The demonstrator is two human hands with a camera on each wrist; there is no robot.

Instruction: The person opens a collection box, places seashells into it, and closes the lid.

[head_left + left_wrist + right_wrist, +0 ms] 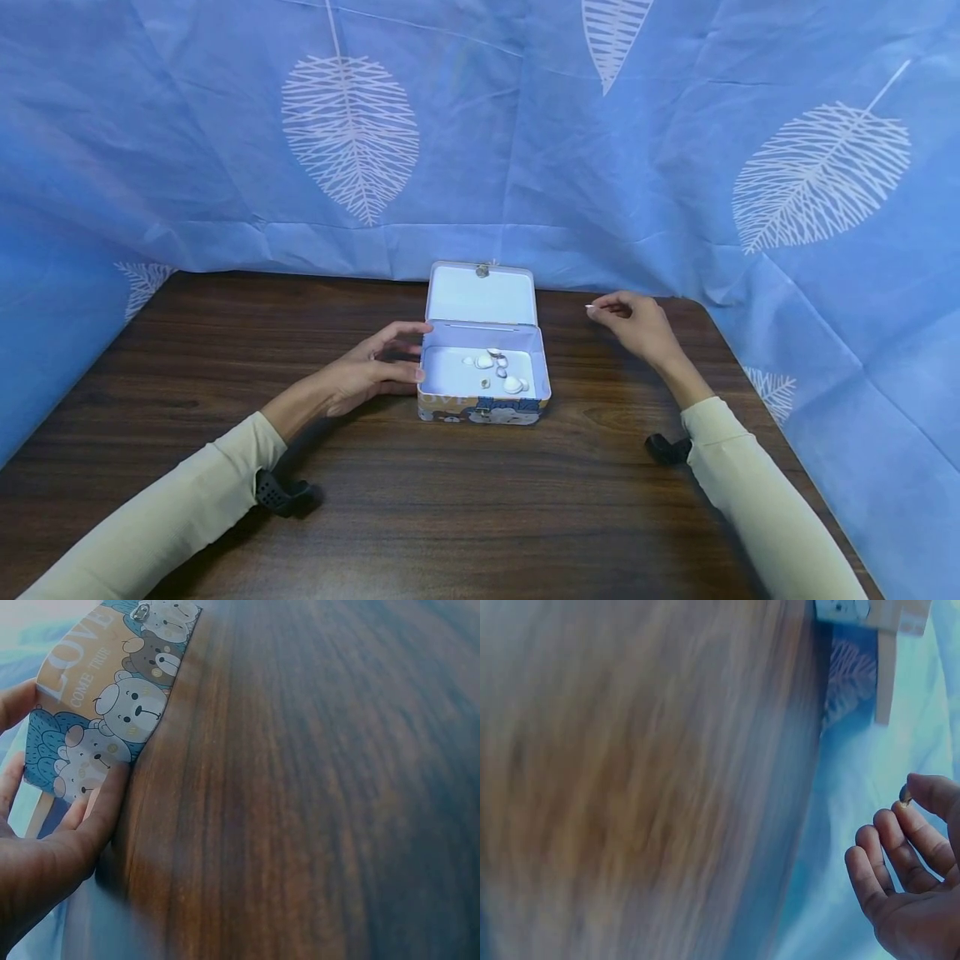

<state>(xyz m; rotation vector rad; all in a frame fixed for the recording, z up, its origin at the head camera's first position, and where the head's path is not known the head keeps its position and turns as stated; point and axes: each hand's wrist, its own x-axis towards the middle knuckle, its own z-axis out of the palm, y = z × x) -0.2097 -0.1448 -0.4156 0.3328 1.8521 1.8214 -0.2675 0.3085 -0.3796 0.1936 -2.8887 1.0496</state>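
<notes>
A tin box [483, 411] stands on the table with its lid [482, 293] raised, several small seashells [483, 362] lying on its white floor. My left hand [367, 371] rests against its left side, fingers fairly straight and spread, fingertips right at the rim. The left wrist view shows the box's printed front [135, 705] with bears, and the left hand [56, 855] at its end. Off to the right of the box, my right hand [633, 325] pinches a small pale seashell [589, 307] between thumb and index finger. The right wrist view shows this shell [905, 795] at the fingertips.
The dark wooden table [465, 517] runs under both arms. Behind it hangs a blue cloth [480, 150] with white leaf prints, close to the raised lid. Dark wrist straps [285, 493] sit at both sleeves.
</notes>
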